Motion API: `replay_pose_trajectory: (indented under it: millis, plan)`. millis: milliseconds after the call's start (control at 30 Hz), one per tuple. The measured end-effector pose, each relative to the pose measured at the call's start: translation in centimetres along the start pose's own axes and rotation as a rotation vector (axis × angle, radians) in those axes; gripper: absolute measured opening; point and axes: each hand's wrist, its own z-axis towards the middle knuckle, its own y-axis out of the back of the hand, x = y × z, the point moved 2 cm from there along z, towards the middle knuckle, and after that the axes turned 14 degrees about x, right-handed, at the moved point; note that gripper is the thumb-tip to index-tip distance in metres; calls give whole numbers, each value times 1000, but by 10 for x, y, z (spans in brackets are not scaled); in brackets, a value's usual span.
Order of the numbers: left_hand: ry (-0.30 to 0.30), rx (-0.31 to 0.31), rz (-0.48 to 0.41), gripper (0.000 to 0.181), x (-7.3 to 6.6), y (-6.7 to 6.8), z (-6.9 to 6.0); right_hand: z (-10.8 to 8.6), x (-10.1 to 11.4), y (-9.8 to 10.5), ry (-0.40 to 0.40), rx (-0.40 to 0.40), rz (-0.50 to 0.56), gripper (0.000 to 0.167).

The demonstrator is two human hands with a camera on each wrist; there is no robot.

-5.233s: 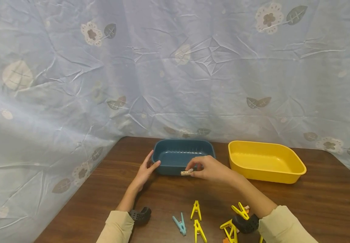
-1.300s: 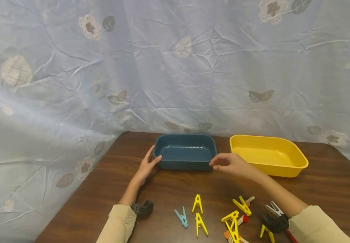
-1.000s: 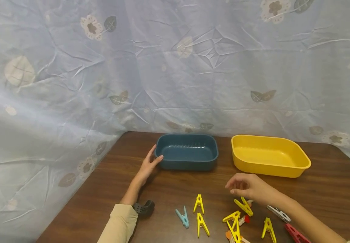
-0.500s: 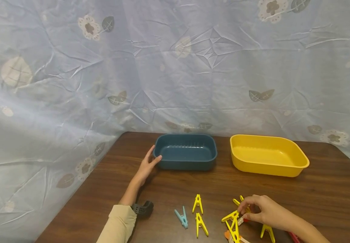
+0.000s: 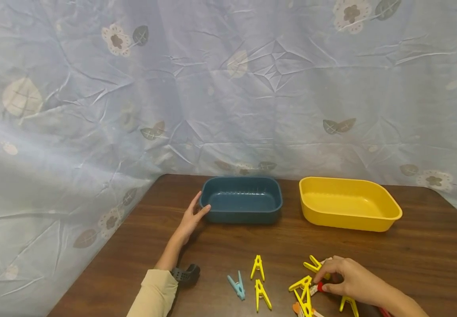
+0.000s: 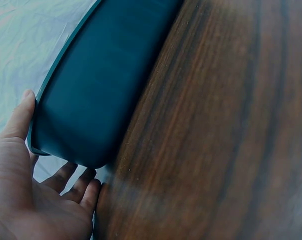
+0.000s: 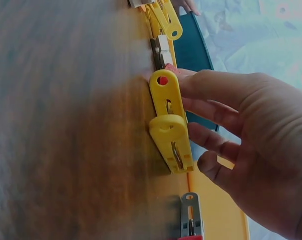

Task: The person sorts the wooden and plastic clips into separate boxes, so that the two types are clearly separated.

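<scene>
- right hand [image 5: 349, 278] holds a red-ended clip [image 5: 318, 287] in a narrow pinch, thumb and index finger close together at its red end.
- that clip is at the near right of the table; its pale end points left, toward a tangle of yellow clips [image 5: 307, 301] just beside it.
- in the right-wrist view a yellow clip [image 7: 171, 132] hides part of the red end, and a bit of red shows through its hole; a grey clip [image 7: 191, 210] is farther right.
- on the far side of the fingertips is a spread yellow clip [image 5: 311, 266], partly covered by the hand.
- at the near edge of the view, an orange piece [image 5: 296, 307] shows by the tangle, and to its right come another yellow clip and a sliver of red.
- left of the tangle, well apart from it, are a light blue clip [image 5: 237, 286] and, to its right, two yellow clips, one farther than the other.
- left hand [image 5: 188, 221] is spread wide at the left end of the blue tray [image 5: 242, 217], thumb against the rim.
- right of that tray, with a gap between, sits a yellow tray [image 5: 347, 221].
- both trays are at the far side of the brown table [image 5: 212, 246], before a flowered cloth [image 5: 228, 105].
</scene>
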Motion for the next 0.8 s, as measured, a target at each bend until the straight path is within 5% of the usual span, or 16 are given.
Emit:
replay_pose_trajectory:
  millis: [267, 500, 800]
  plan:
    - [8, 46, -29, 71, -22, -4, -12, 1, -3, -3, 30, 30, 54, 15]
    - [1, -3, 2, 72, 0, 1, 0, 2, -2, -4, -55, 44, 85, 9]
    - [-6, -3, 4, 72, 0, 0, 0, 1, -1, -5, -55, 36, 140, 7]
